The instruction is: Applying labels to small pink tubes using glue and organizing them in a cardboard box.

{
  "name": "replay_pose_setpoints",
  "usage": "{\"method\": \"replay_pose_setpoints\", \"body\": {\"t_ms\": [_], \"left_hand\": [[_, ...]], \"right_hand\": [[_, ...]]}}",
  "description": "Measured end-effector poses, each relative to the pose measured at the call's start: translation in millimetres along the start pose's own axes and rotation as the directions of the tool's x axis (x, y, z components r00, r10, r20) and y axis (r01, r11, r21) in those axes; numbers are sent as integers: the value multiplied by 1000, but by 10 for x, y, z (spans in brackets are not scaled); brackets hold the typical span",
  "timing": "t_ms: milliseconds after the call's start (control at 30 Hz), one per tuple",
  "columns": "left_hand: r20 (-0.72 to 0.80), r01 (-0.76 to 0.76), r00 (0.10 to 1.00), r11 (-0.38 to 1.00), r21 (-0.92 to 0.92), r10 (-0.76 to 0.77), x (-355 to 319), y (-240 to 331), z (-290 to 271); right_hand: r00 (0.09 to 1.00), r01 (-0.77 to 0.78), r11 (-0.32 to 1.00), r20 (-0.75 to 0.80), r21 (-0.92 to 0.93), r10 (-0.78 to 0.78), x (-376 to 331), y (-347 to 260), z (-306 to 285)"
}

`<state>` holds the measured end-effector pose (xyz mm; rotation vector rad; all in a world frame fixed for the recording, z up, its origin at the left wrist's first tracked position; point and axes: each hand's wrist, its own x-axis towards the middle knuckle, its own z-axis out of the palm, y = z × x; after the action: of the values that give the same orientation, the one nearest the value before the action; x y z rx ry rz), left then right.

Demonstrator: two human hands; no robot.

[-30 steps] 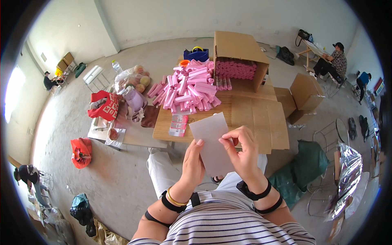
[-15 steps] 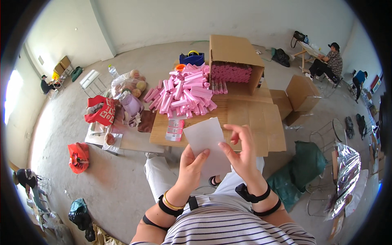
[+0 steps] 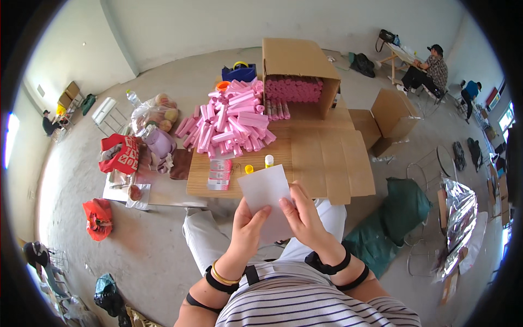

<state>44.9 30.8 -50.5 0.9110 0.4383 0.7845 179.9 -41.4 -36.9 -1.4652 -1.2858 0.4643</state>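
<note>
A blank white sheet of paper point(image 3: 265, 191) is held up in front of my lap, by the table's near edge. My left hand point(image 3: 246, 226) pinches its left side, thumb on top and fingers behind. On the right side, my right hand point(image 3: 306, 218) grips it the same way. Just beyond the sheet stand a small white-topped tube point(image 3: 269, 160), like a glue stick, and a yellow cap point(image 3: 249, 169). Pink-and-white printed slips point(image 3: 219, 175) lie to their left. Farther back is a heap of pink rolls point(image 3: 229, 122).
An open carton point(image 3: 299, 60) stacked with pink rolls stands behind the table's flattened cardboard point(image 3: 332, 163). A blue tape dispenser point(image 3: 238, 73) sits at the back. To the left are a red bag point(image 3: 120, 155) and a bag of fruit point(image 3: 158, 114). Green sacking point(image 3: 403, 210) lies right.
My right hand, raised with fingers apart before, has come down onto the sheet's right side. The view has shifted, and the white-topped tube and yellow cap now show beyond the paper.
</note>
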Motion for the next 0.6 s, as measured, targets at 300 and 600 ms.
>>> {"method": "replay_pose_setpoints", "body": {"t_ms": [300, 600], "left_hand": [[-54, 177, 984, 975, 137, -171, 234, -646, -310], [-48, 440, 897, 879, 183, -439, 645, -1447, -360]], "right_hand": [[917, -389, 841, 67, 376, 394, -436, 980, -40], [760, -549, 701, -77, 456, 645, -738, 1817, -70]]}}
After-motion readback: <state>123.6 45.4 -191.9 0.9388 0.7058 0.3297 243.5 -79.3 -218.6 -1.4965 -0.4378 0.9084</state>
